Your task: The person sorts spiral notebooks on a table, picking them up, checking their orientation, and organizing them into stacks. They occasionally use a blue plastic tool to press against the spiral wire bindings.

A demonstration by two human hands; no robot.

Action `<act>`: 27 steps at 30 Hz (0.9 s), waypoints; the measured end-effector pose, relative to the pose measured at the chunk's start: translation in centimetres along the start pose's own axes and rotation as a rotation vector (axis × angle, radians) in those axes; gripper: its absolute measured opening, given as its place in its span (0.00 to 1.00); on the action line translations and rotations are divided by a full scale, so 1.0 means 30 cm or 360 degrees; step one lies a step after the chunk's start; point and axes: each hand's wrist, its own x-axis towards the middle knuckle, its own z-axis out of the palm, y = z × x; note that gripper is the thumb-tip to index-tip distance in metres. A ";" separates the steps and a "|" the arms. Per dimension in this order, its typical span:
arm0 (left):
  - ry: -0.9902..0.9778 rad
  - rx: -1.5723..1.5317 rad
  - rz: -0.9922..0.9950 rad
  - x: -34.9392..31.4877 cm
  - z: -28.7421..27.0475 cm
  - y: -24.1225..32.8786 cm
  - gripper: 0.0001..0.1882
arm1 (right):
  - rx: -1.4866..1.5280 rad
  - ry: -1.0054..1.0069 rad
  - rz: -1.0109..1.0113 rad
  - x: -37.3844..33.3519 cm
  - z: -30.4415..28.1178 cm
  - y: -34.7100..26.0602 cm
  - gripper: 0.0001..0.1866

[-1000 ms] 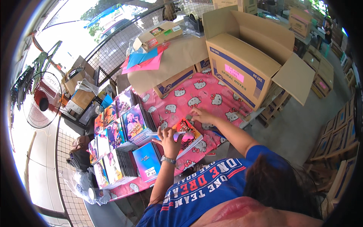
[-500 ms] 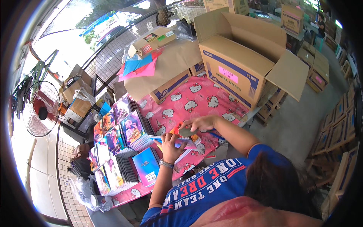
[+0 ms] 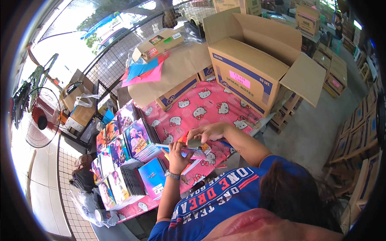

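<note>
At six o'clock from centre, your notebook (image 3: pixel 198 154) runs nine to three, its coil (image 3: pixel 230 150) pointing toward three. Your left hand (image 3: pixel 177 156) pinches it, fingers bent; your right hand (image 3: pixel 212 132) grips a grey-green piece (image 3: pixel 194 143).

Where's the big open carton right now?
In the head view, the open carton stands upper right of centre, beyond the right hand, right of the carton under brown paper.

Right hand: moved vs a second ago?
Yes. Judged against the large open cardboard carton, the right hand has shifted away from it, toward the wearer, and closer to the left hand.
</note>
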 end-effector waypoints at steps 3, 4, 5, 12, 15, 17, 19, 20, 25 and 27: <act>0.0047 -0.0016 -0.0068 -0.014 0.007 -0.016 0.23 | -0.0343 -0.0088 -0.0060 0.034 -0.018 -0.003 0.29; 0.0081 -0.0021 -0.0070 -0.018 0.012 -0.011 0.23 | 0.0196 -0.0184 -0.0183 0.016 -0.002 0.008 0.29; 0.0116 -0.0026 -0.0071 -0.017 0.015 -0.009 0.23 | 0.0735 -0.0277 -0.0303 0.007 0.006 0.010 0.30; 0.0148 0.0041 -0.0108 -0.006 0.013 -0.013 0.23 | 0.0061 -0.0122 0.0024 0.051 -0.009 -0.011 0.31; 0.0128 0.0195 -0.0213 -0.005 -0.029 0.008 0.26 | -0.0056 0.0016 0.0064 0.092 -0.022 0.019 0.29; 0.0143 0.0114 -0.0205 0.004 -0.045 -0.072 0.25 | 0.0531 -0.0067 -0.0085 0.108 -0.028 0.010 0.31; 0.0183 0.0056 -0.0119 0.004 -0.032 -0.114 0.23 | 0.0263 -0.0236 -0.0149 0.129 -0.025 0.019 0.31; 0.0196 0.0028 -0.0099 0.002 -0.021 -0.125 0.23 | -0.0273 -0.0163 -0.0084 0.161 -0.036 0.015 0.31; 0.0310 0.0094 -0.0097 -0.029 -0.023 -0.123 0.22 | 0.0430 -0.0305 -0.0102 0.153 0.025 -0.005 0.33; 0.0246 0.0081 -0.0111 -0.023 -0.041 -0.120 0.23 | -0.0024 -0.0078 0.0076 0.148 0.009 -0.004 0.31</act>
